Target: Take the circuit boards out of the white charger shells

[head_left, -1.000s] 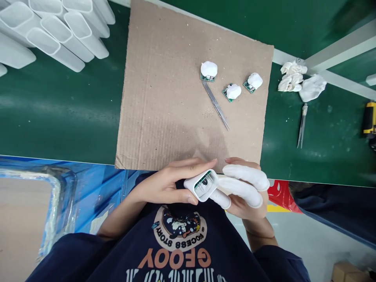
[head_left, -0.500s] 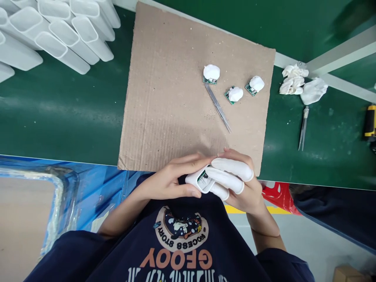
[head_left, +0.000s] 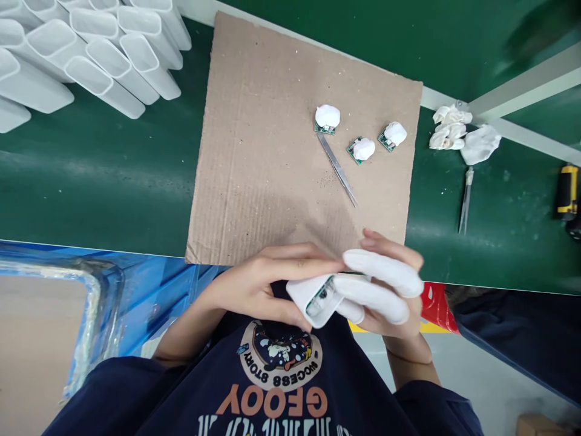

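Observation:
My left hand (head_left: 267, 284) grips a white plastic housing (head_left: 303, 290) between thumb and fingers, its open end turned up toward me. Inside the opening shows the edge of a green circuit board (head_left: 321, 293). My right hand (head_left: 385, 284) wears white finger cots on several fingers. Two of its covered fingertips touch the rim of the housing; the index finger and thumb side stands apart. Beyond the hands, three small circuit boards with white caps, one of them the nearest board (head_left: 363, 149), lie on the cardboard sheet (head_left: 254, 151). Metal tweezers (head_left: 336, 168) rest beside them.
Many white housings (head_left: 109, 79) are stacked at the far left of the green table (head_left: 91, 181). On the right lie crumpled finger cots (head_left: 449, 136), a second pair of tweezers (head_left: 465, 203) and a yellow-black tool (head_left: 567, 191). A metal post (head_left: 526, 82) rises behind.
The housing has tilted, with its opening turned lower toward my body. My right hand has moved right and its fingers have spread away from the housing.

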`<state>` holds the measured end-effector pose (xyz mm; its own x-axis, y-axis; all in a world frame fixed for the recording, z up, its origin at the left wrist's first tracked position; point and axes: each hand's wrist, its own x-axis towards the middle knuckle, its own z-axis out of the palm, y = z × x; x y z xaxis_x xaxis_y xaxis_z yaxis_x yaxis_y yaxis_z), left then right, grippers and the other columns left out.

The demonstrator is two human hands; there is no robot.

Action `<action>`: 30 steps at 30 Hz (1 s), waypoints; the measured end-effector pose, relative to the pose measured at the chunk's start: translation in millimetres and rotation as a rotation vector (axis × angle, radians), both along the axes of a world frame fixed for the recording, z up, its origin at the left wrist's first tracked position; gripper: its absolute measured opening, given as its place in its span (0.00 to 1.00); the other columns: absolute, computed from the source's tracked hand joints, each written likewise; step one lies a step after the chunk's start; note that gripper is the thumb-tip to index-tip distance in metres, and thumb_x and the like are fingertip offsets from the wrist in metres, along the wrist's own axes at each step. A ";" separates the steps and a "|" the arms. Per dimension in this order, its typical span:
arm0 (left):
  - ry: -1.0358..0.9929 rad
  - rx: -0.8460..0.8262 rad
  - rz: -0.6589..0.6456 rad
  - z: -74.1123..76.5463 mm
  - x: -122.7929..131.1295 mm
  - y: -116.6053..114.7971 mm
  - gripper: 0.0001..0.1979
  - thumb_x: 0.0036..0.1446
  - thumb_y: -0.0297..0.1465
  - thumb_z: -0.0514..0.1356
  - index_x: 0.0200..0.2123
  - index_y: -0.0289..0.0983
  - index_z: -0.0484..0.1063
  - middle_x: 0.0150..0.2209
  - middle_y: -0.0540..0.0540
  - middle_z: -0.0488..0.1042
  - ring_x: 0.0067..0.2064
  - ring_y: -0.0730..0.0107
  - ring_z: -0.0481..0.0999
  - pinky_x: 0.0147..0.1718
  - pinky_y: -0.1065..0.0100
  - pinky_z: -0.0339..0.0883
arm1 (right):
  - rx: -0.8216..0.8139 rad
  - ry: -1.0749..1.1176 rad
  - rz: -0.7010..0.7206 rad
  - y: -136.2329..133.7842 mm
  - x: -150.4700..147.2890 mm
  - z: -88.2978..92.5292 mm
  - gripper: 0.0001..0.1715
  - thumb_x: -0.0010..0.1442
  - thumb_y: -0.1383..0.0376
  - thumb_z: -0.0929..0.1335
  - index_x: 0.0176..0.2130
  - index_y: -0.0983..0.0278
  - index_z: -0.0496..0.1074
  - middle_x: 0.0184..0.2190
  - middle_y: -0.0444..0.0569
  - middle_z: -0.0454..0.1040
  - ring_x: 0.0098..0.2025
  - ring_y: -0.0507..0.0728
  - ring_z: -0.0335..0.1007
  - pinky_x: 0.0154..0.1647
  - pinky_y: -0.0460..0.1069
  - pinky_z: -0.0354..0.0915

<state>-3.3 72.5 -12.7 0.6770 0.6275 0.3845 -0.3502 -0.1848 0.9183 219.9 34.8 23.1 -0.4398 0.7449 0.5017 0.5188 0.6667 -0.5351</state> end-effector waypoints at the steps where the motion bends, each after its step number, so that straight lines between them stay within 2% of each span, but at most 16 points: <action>1: -0.021 0.008 -0.027 1.5 -0.8 2.2 0.38 0.54 0.35 0.69 0.66 0.42 0.60 0.48 0.39 0.75 0.45 0.63 0.77 0.44 0.67 0.72 | 0.052 0.006 -0.033 -0.8 2.2 1.4 0.15 0.63 0.60 0.70 0.51 0.55 0.72 0.51 0.49 0.71 0.55 0.64 0.67 0.59 0.65 0.71; 3: -0.039 0.005 -0.076 2.7 -3.8 6.3 0.39 0.54 0.34 0.70 0.66 0.44 0.59 0.46 0.40 0.76 0.43 0.65 0.77 0.41 0.69 0.72 | 0.096 0.028 -0.083 -4.5 4.8 3.9 0.08 0.62 0.62 0.70 0.44 0.54 0.76 0.48 0.48 0.72 0.52 0.63 0.68 0.57 0.65 0.72; 5: -0.027 -0.002 -0.081 1.5 -7.6 9.1 0.38 0.53 0.34 0.70 0.66 0.46 0.60 0.45 0.41 0.76 0.42 0.65 0.78 0.40 0.70 0.72 | 0.036 0.058 -0.105 -9.8 4.7 4.6 0.07 0.64 0.63 0.69 0.43 0.55 0.76 0.47 0.50 0.71 0.50 0.62 0.69 0.57 0.65 0.72; 10: 0.023 -0.021 -0.092 -3.2 -12.4 7.2 0.38 0.54 0.35 0.70 0.65 0.48 0.60 0.46 0.41 0.77 0.43 0.65 0.78 0.41 0.69 0.72 | -0.120 0.093 -0.025 -18.1 0.4 -1.3 0.18 0.65 0.63 0.67 0.54 0.58 0.71 0.50 0.51 0.70 0.51 0.61 0.69 0.62 0.65 0.68; 14: 0.036 0.005 -0.078 -3.4 -11.3 5.4 0.37 0.54 0.33 0.69 0.66 0.46 0.60 0.47 0.40 0.76 0.45 0.65 0.77 0.44 0.68 0.72 | -0.125 0.061 0.019 -16.1 -0.9 -2.8 0.28 0.61 0.68 0.70 0.60 0.62 0.65 0.50 0.51 0.69 0.50 0.59 0.69 0.65 0.63 0.64; 18: 0.078 0.065 -0.048 -4.9 -11.5 6.7 0.37 0.54 0.33 0.69 0.65 0.45 0.60 0.48 0.39 0.76 0.46 0.63 0.77 0.45 0.65 0.72 | -0.084 -0.023 0.053 -13.6 -1.8 -0.1 0.26 0.60 0.74 0.67 0.57 0.65 0.67 0.49 0.53 0.70 0.50 0.59 0.69 0.63 0.63 0.67; 22: 0.103 0.047 -0.031 -7.9 -10.4 5.4 0.36 0.55 0.35 0.69 0.65 0.45 0.62 0.47 0.40 0.76 0.44 0.63 0.77 0.43 0.65 0.72 | -0.067 0.027 0.058 -13.7 -3.5 -4.9 0.24 0.61 0.70 0.67 0.57 0.64 0.67 0.47 0.52 0.71 0.46 0.59 0.72 0.57 0.63 0.72; 24: 0.063 0.009 -0.044 -8.3 -9.0 3.8 0.35 0.55 0.37 0.68 0.65 0.45 0.62 0.46 0.40 0.76 0.43 0.64 0.77 0.42 0.66 0.72 | -0.037 0.096 0.026 -13.5 -3.3 -7.8 0.19 0.63 0.67 0.67 0.54 0.61 0.69 0.45 0.52 0.72 0.44 0.59 0.73 0.54 0.64 0.73; 27: 0.037 -0.031 -0.077 -7.2 -8.0 2.2 0.35 0.55 0.39 0.68 0.64 0.44 0.63 0.45 0.40 0.76 0.41 0.65 0.76 0.40 0.68 0.71 | -0.007 0.171 -0.034 -10.5 0.1 -7.8 0.08 0.61 0.65 0.70 0.43 0.57 0.73 0.41 0.48 0.74 0.41 0.59 0.74 0.49 0.63 0.75; 30: 0.062 -0.043 -0.071 -6.0 -8.8 2.0 0.35 0.55 0.40 0.68 0.64 0.42 0.64 0.42 0.41 0.75 0.39 0.66 0.75 0.38 0.69 0.69 | -0.035 0.190 -0.056 -5.2 6.3 -6.3 0.06 0.58 0.68 0.73 0.36 0.58 0.73 0.33 0.44 0.75 0.34 0.55 0.74 0.43 0.59 0.76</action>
<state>-12.1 74.5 -18.7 0.7421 0.5924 0.3136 -0.3028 -0.1212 0.9453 226.2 29.5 16.8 -0.2967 0.7841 0.5451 0.4422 0.6187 -0.6493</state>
